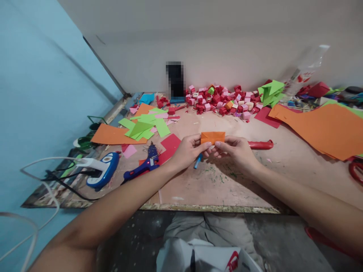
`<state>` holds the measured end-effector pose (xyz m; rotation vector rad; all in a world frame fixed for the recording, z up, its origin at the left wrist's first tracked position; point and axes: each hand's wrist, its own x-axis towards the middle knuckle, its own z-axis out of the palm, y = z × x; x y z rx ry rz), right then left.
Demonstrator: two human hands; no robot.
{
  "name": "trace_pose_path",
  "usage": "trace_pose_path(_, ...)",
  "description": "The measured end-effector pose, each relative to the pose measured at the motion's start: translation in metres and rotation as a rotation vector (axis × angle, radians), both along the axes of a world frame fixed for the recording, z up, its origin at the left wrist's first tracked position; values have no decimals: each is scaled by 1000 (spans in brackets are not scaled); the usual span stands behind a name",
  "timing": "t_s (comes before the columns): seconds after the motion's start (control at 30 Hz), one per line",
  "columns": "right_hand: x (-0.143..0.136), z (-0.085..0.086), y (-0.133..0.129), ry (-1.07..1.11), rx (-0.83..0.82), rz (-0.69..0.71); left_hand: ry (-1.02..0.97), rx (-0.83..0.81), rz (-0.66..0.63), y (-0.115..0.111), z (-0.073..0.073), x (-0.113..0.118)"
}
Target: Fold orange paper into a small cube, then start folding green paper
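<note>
With both hands, left and right, I'm pinching the orange paper at centre. From it, the glue gun lies near eight o'clock, the red handle at three.

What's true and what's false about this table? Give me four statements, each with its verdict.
1. The left hand and right hand both hold the folded orange paper. True.
2. The blue glue gun lies right of both hands. False: it lies to their left.
3. The heap of small folded pieces includes red and pink ones. True.
4. The large orange sheet at the right is crumpled into a ball. False: it is spread out.
</note>
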<state>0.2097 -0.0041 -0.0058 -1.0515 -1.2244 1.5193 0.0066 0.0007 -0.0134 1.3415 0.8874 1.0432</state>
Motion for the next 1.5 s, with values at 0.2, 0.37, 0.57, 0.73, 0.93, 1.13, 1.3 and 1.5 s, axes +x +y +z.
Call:
trace_pose_path(0.2, 0, -1, 0, 11, 5, -4, 19, 6, -3, 2, -2, -1)
trace_pose_path(0.37, 0, -1, 0, 27, 6, 0, 24, 11, -3, 3, -3, -1)
trace_pose_path(0.57, 0, -1, 0, 24, 4, -3, 35, 10, -11, 3, -1, -2)
trace_pose_path(0.73, -1, 0, -1, 30, 7, -2, 27, 20, -12, 4, -2, -2)
trace_pose_path(0.93, -1, 0, 0, 44, 9, 3, 30, 17, -18, 4, -2, -1)
trace_pose_path(1.13, 1, -5, 5, 29, -10, -9, -12, -33, -28, 7, -7, -1)
trace_pose_path(1.3, 2, -2, 6, 17, -6, -2, -44, -52, -41, 9, -6, -3)
trace_pose_path(1.5, 3, -2, 5, 6, 12, -3, -17, -127, -90, 10, -3, -6)
